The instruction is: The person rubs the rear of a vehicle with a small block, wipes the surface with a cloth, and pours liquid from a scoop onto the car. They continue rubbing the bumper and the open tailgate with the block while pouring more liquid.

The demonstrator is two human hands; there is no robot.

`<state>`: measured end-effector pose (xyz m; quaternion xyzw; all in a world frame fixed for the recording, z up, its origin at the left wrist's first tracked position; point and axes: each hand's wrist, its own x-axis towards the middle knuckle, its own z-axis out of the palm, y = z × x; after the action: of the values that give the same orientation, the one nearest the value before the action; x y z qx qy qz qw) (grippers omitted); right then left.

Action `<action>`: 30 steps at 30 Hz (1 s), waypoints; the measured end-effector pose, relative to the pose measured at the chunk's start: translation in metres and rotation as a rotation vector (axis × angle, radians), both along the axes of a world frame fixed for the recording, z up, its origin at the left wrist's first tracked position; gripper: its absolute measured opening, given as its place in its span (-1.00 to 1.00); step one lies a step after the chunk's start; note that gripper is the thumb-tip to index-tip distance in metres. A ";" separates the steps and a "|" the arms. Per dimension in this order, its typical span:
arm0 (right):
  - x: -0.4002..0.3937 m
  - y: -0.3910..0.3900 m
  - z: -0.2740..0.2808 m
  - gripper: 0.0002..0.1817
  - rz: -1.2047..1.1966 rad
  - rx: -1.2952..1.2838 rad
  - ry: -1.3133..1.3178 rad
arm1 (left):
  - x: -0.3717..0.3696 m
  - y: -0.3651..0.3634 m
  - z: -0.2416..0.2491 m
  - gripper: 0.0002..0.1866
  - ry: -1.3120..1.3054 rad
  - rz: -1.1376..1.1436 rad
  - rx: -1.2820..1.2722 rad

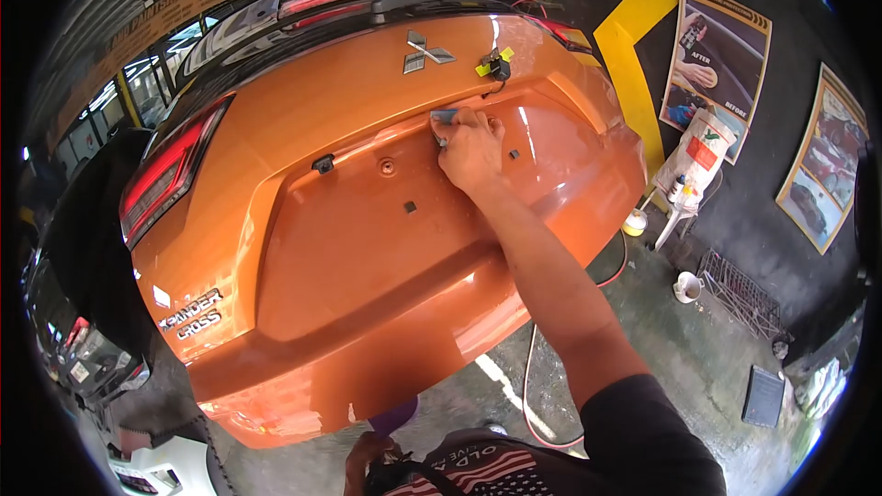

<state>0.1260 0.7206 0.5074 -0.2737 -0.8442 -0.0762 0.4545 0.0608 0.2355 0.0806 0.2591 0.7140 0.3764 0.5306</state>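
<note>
My right hand (470,152) reaches up to the orange tailgate (340,220). Its fingers are closed on a small blue-grey pad (445,117), which touches the recess just below the upper panel edge. Low in the view, in front of my shirt, my left hand (366,453) is curled beneath a smooth purple object (395,416) and seems to grip it; the purple object's full shape is hidden. Above my right hand, a black fitting with yellow tape (496,65) hangs by a wire from the panel. A black clip (322,163) sits in the recess to the left.
A red tail light (172,172) and chrome lettering (192,314) are on the car's left side. On the right stand a white stool (675,219) with bottles on it and a white bucket (686,287). A hose (526,386) runs along the wet floor beneath the car.
</note>
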 end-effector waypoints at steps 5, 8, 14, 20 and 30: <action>-0.012 -0.026 -0.002 -0.64 0.143 0.004 0.062 | 0.010 0.000 0.013 -0.72 -0.124 0.038 0.078; 0.022 0.030 0.001 -0.63 -0.003 -0.082 0.044 | 0.003 -0.002 -0.006 -0.74 -0.061 -0.012 0.052; 0.006 0.018 -0.005 -0.62 -0.073 -0.075 0.037 | 0.011 -0.002 0.016 -0.77 -0.171 0.021 0.148; 0.017 0.040 0.008 -0.65 -0.176 -0.257 0.029 | 0.013 0.004 0.027 -0.79 -0.047 0.044 0.005; 0.009 0.039 0.011 -0.67 -0.188 -0.366 0.116 | -0.006 -0.010 -0.002 -0.75 0.006 -0.089 0.186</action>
<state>0.1346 0.7591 0.5182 -0.4332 -0.7872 0.0519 0.4360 0.0548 0.2258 0.0788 0.3397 0.6652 0.4165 0.5183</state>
